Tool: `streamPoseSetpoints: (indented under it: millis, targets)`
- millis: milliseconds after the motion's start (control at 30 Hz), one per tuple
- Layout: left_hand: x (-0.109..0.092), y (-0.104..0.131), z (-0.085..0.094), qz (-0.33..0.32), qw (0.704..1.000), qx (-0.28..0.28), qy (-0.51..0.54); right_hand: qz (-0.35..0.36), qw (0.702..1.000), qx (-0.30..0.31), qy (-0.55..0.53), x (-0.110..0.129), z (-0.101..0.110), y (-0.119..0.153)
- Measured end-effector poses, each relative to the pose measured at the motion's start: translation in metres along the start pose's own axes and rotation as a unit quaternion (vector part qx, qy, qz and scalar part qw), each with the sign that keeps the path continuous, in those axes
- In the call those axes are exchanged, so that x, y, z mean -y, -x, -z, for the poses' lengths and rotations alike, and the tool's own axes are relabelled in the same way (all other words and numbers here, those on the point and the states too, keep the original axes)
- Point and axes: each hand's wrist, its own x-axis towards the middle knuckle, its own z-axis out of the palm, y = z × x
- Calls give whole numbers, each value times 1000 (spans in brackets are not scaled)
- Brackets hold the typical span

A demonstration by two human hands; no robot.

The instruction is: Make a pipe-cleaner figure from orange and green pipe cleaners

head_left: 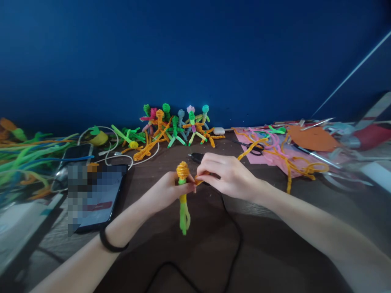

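Upright between the fingers of my left hand [166,189] is a pipe cleaner figure [183,170] with a coiled orange head, a green neck and a yellow-orange body. Its green legs [184,217] hang down below the fingers. My right hand [227,175], just to the right, pinches an orange pipe cleaner [200,179] whose near end meets my left fingertips. A longer orange length [252,148] shows behind my right hand; whether it is the same piece is hidden. Behind that hand lies a black-handled tool [197,156] with a pointed metal tip.
Several finished pipe cleaner figures [175,126] stand along the blue wall beside a white earbud case [219,131]. At left are a phone [119,199], white cable and loose pipe cleaners [27,162]. Pink paper [256,156], scissors [256,150] and orange scraps lie right. A black cord [240,236] crosses the table.
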Motion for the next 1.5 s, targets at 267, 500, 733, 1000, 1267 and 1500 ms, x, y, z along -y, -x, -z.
streamPoseSetpoints:
  millis: [267,500,733,1000,1267,1500]
  targets:
    - [-6,0,-1,18,996,-90,-15,-100,993,-6,-57,5,-1,-3]
    - [-9,0,-1,-12,988,-147,40,-167,972,36,-161,7,-5,-2]
    - [-5,1,2,-34,988,-109,100,-178,963,75,-187,2,-7,-3]
    - [-10,8,8,-24,996,7,90,-152,969,71,-180,-5,-3,-4]
    - [-14,6,3,12,998,69,12,-77,992,68,-79,1,1,0]
    - [-5,0,3,31,999,-8,42,71,983,14,169,7,-2,4]
